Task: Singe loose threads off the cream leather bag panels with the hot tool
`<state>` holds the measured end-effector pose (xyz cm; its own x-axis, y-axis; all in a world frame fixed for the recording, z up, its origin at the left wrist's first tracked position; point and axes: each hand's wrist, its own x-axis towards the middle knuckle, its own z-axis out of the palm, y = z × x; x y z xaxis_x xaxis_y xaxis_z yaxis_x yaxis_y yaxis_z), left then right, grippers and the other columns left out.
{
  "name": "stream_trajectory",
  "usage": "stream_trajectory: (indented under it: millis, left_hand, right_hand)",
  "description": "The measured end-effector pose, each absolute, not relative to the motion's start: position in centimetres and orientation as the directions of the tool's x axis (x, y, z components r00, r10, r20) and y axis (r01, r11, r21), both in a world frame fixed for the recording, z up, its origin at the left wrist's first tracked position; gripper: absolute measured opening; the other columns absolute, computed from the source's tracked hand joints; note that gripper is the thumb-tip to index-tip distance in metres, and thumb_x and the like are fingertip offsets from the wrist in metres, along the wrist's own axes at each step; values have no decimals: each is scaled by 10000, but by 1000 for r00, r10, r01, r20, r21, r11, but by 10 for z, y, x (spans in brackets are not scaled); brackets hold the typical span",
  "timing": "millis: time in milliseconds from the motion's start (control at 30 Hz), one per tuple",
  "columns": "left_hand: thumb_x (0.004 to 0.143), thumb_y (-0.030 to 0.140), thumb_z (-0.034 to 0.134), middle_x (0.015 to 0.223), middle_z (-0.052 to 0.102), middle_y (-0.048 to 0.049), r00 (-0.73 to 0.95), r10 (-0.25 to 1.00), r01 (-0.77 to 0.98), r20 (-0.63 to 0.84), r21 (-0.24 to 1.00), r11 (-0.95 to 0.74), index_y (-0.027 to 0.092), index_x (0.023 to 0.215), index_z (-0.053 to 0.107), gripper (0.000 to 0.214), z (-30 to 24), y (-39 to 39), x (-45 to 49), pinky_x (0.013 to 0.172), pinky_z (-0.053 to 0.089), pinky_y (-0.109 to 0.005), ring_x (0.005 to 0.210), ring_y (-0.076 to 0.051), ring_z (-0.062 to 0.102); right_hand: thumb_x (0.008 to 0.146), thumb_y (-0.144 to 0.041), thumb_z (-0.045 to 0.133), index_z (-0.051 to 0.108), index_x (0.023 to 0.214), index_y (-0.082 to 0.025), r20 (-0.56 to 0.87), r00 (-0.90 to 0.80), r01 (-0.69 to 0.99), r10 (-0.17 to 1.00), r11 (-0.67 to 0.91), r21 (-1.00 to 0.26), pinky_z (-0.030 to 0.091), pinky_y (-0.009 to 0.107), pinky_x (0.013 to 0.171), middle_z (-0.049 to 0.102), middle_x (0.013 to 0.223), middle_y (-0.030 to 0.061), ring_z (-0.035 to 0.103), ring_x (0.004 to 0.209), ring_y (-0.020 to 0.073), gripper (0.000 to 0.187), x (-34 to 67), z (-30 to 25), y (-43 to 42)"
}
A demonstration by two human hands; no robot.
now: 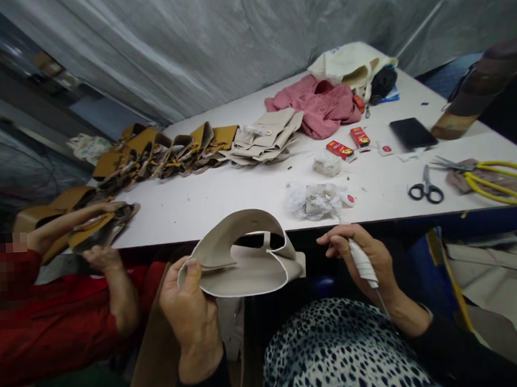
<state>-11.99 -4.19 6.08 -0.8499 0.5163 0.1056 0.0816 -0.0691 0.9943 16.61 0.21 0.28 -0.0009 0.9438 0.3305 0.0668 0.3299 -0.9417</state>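
My left hand [190, 309] pinches the left end of a beige leather bag piece [250, 280], thumb on top. The piece is curled into an open loop with pale raw edges and is held up in front of the table edge. To its right, apart from it, my right hand [366, 263] is closed around a thin-shafted tool with a white wrapped handle [363, 262]. Its slim metal shaft runs down past my wrist; the exact kind of tool is unclear. The index finger reaches out toward the leather.
On the white table [190, 206] lie mustard bag pieces [143, 150], beige ones [266, 135], crumpled plastic [315, 201], black scissors [426, 190], yellow-handled shears [492, 181] and a phone [412, 133]. A co-worker in red [66, 319] handles a mustard piece at left. A blue bin [436, 276] stands right.
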Motion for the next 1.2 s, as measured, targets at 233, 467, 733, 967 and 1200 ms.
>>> stream_trajectory:
  millis: [233,467,733,967,1200]
  left_hand:
    - [737,391,804,762,675,-4,-868,493,195,64,956,221,153,900,702,306,-5,-85,-122,588,473,-248,650,-157,612]
    - [731,398,809,713,672,3,-855,513,246,81,933,262,161,834,703,279,-8,-97,-119,600,464,-254,648,-169,611]
    - [734,387,813,707,656,4,-835,547,208,57,954,218,162,818,674,278,-5,-98,-113,591,472,-245,629,-159,599]
    - [719,401,833,671,617,31,-852,524,132,-9,964,232,171,783,628,315,-20,-103,-123,586,455,-235,601,-139,568]
    - [699,413,842,659,613,29,-851,523,198,32,944,265,171,750,631,325,-19,-106,-124,582,438,-239,614,-147,566]
  right_hand:
    - [1001,-329,665,700,1112,-232,437,-331,143,836,502,-853,567,295,737,762,975,49,726,825,186,151,150,-7,0]
    - [1021,-325,628,651,1311,-247,496,-521,247,695,679,-692,552,316,805,768,1152,81,737,973,220,301,123,10,16]
    - [895,-217,730,709,999,-241,336,-783,384,523,832,-401,306,271,564,789,871,21,701,710,174,109,73,35,53]
    - [806,-60,655,666,1035,-217,269,-796,476,543,835,-276,239,319,572,755,822,41,651,672,189,278,75,30,44]
    - [823,4,566,565,995,-204,363,-639,606,678,735,-305,359,329,656,671,844,58,614,772,229,270,97,11,22]
